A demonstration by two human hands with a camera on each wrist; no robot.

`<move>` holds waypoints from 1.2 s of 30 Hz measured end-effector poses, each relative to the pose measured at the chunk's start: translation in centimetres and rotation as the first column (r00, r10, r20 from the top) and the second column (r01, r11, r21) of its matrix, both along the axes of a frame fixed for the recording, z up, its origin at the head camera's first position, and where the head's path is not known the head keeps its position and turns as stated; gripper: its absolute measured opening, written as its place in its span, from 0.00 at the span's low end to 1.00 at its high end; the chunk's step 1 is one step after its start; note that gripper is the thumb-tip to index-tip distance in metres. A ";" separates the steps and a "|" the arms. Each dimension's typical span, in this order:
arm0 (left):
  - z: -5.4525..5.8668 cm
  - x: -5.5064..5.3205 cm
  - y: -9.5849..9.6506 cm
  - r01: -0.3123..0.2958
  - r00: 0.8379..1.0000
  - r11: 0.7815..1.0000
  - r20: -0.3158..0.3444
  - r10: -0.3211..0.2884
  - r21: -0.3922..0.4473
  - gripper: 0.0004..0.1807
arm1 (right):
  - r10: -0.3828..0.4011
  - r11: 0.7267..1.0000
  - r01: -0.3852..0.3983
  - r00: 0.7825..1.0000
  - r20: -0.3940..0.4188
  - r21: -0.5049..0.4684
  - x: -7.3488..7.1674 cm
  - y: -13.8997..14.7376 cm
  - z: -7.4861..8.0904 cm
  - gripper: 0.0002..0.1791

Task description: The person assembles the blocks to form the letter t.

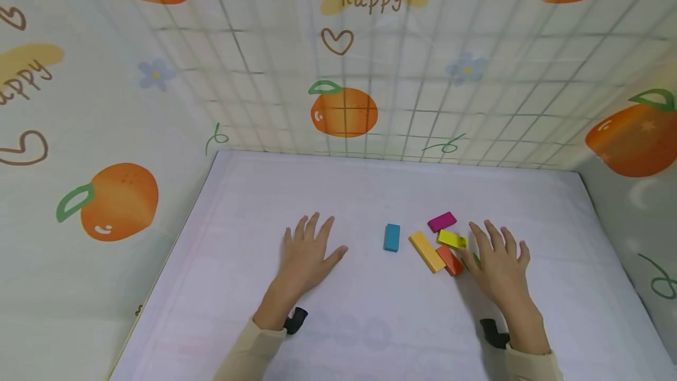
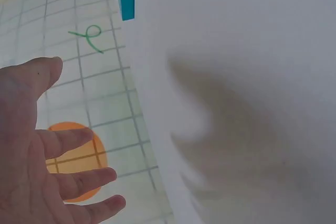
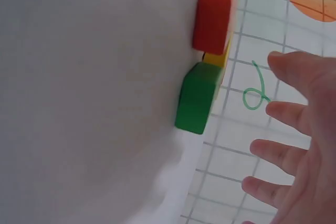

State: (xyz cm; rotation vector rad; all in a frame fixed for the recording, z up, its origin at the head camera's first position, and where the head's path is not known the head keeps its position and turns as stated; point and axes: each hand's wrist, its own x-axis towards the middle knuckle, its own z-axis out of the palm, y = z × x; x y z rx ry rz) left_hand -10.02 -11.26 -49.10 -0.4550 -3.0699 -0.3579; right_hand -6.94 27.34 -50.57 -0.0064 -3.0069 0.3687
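My left hand, fingers spread, hovers over the left part of the white table and holds nothing. To its right lies a blue block. My right hand is also spread and bare, raised beside a loose group of blocks. That group has a long orange-yellow block, a red block, a yellow block and a magenta block. A green block shows whole in the right wrist view; in the head view the right thumb mostly hides it.
Behind the white table hangs a gridded cloth printed with oranges and hearts. Similar cloth walls close off the left and right sides. A black wrist strap sits at the left cuff, another black strap at the right.
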 end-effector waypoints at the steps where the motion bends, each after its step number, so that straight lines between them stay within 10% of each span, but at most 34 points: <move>1: -0.1 0.0 0.1 0.001 1.000 1.000 0.003 -0.001 0.006 0.41 | -0.001 1.000 0.001 1.000 0.008 -0.005 0.0 0.1 0.0 0.39; 24: -1.1 -1.7 6.2 0.111 0.984 0.963 0.108 -0.140 0.245 0.35 | 0.026 0.994 -0.022 0.999 0.039 -0.103 -1.2 0.7 -0.5 0.30; 36: -1.9 -2.9 9.9 0.060 0.973 0.956 0.196 -0.120 0.286 0.33 | 0.063 0.977 -0.049 0.996 0.059 -0.207 -2.1 1.3 -1.3 0.27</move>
